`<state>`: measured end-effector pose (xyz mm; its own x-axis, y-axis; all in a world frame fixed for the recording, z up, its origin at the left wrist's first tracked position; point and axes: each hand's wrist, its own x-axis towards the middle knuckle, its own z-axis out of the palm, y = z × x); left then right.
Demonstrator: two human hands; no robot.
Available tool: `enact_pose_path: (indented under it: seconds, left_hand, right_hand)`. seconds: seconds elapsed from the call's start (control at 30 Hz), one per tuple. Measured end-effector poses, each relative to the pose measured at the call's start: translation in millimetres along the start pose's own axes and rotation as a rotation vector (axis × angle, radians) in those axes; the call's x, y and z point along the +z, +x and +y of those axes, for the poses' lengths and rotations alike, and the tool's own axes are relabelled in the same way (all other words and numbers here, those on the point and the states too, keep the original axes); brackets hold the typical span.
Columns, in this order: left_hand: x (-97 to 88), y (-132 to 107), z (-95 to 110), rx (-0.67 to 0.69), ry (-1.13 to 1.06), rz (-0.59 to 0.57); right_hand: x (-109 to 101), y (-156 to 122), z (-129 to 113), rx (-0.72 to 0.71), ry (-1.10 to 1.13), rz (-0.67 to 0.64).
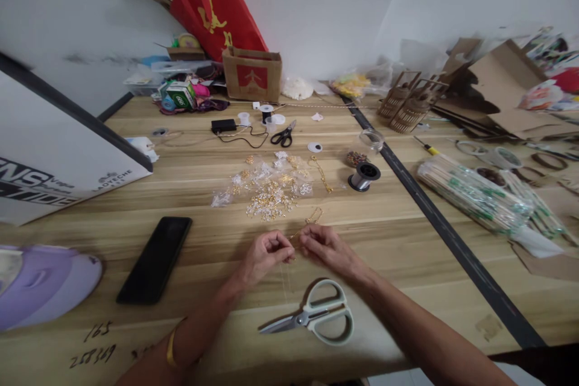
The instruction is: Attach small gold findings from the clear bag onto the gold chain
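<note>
Both of my hands meet above the wooden table point(217, 277), fingertips almost touching. My left hand point(268, 253) is closed in a pinch, and a thin clear thread point(284, 283) hangs below its fingers. My right hand point(326, 248) pinches a fine gold chain point(315, 215), whose loop lies on the table just beyond the fingers. What sits between the fingertips is too small to make out fully. Just past the hands spreads a pile of small gold and silver beads and findings point(271, 196). Large pale-handled scissors point(312, 316) lie open nearer to me.
A black phone point(154, 260) and a purple-and-white object point(49, 286) are at left. A second gold chain point(322, 175), a wire spool point(363, 177), a bead jar point(362, 154) and black scissors point(284, 134) lie farther back. Wrapped sticks point(474, 196) rest at right.
</note>
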<state>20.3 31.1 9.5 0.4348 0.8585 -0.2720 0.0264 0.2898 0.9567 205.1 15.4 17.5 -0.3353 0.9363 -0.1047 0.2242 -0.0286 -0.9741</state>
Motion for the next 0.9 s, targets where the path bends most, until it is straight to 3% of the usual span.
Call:
enact_pose_path:
  seconds: [0.13,0.2,0.27,0.33,0.5,0.9]
  left_hand:
    - [-0.3,0,3,0.005,-0.045,0.015]
    - [-0.9,0,4,0.008,-0.052,0.01]
    - [-1.6,0,5,0.006,-0.049,0.006]
    - [-2.1,-1,5,0.001,-0.046,0.004]
    - [-2.3,-2,5,0.006,-0.082,-0.019]
    - [-4.1,-1,2,0.016,-0.061,-0.01]
  right_hand:
    - [-2,-8,-3,-0.321,-0.287,0.316]
    - [-3,-12,-5,-0.473,-0.394,0.277]
    - [-3,-16,-5,-0.536,-0.509,0.128]
    - [-1,-16,-4,-0.517,-0.581,0.017]
    - [4,-10,0,-0.339,-0.539,0.056]
    - [5,-6,-4,-0.307,-0.33,-0.046]
